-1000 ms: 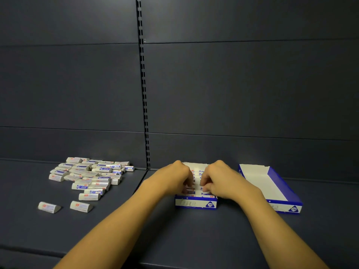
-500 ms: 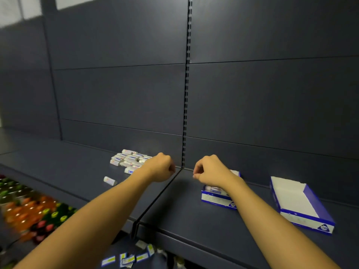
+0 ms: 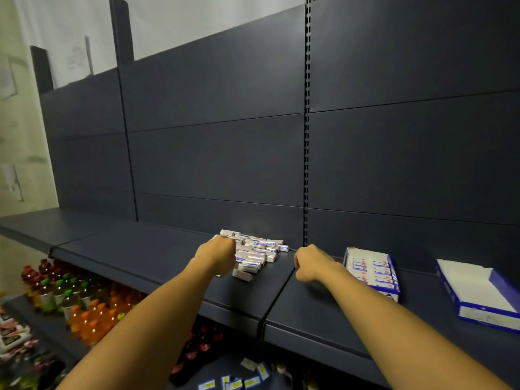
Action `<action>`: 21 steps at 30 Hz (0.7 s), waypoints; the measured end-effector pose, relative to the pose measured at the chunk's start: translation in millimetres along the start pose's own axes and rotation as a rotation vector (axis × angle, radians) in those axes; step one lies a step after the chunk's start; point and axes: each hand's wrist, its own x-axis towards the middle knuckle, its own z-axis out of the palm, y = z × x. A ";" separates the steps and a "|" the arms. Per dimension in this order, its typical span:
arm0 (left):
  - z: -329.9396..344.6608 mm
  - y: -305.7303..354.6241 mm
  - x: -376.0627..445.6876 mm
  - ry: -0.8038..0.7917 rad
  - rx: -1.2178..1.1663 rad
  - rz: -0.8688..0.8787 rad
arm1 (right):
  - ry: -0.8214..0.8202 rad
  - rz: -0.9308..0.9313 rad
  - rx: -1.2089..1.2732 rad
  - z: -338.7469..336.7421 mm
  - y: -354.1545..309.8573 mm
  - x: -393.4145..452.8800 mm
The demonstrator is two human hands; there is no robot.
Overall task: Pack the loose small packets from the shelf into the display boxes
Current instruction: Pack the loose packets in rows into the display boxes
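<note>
reaching for a refill: left hand (image 3: 219, 253) curls over the pile of small white loose packets (image 3: 257, 250), grip unclear; right hand (image 3: 308, 263) loosely fisted, empty, beside the part-filled blue-and-white cardboard display box (image 3: 392, 280). next, pinch a few.

One view only — worn on the head, looking forward and down along both forearms at the dark shelf (image 3: 157, 257), close in, tilted, back panel (image 3: 213, 153) filling the upper frame.

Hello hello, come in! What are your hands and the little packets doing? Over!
Left hand at the heap of small white packets, grip hidden. Right hand curled, apparently empty. Blue-and-white display box filled; second blue box empty. Nothing in the way.
</note>
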 end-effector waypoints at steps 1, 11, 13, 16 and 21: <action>-0.5 -8.7 -1.7 0.000 0.001 0.008 | -0.009 0.012 -0.006 0.3 -8.1 -2.2; -7.2 -92.1 -17.7 -0.011 -0.059 0.104 | 0.000 0.117 -0.009 15.4 -98.0 -11.1; -6.8 -106.5 -21.7 -0.029 -0.053 0.124 | 0.023 0.119 0.009 16.2 -113.7 -11.1; -4.7 -126.3 -25.8 -0.038 -0.033 0.151 | 0.049 0.105 0.006 13.8 -133.1 -9.7; 1.0 -149.1 -17.4 -0.019 -0.050 0.166 | 0.081 0.101 0.004 4.3 -153.3 3.5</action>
